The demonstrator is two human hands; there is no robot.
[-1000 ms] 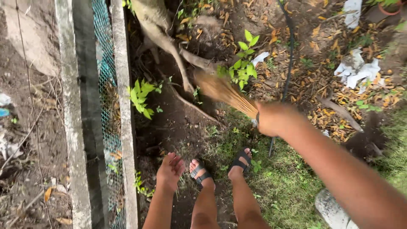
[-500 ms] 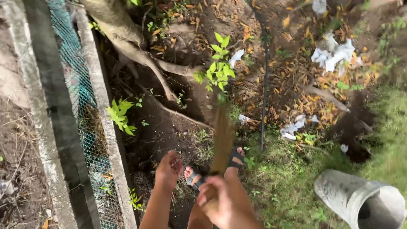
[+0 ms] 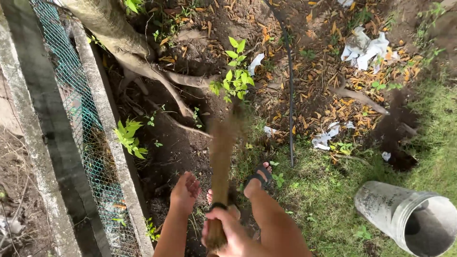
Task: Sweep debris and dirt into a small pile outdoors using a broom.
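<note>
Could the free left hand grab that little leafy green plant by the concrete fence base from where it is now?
Probably yes. The left hand hangs open and empty over bare soil, and nothing lies between it and the leafy green plant beside the concrete fence base. It looks a short reach.

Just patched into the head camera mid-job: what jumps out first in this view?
The right hand, low at centre, grips a bundle broom whose blurred bristles point up over the dark soil. The left hand hangs open and empty beside it, above sandalled feet. A tree trunk with spreading roots fills the top left, next to a green mesh fence, and a grey pipe section lies on the grass at bottom right.
</note>
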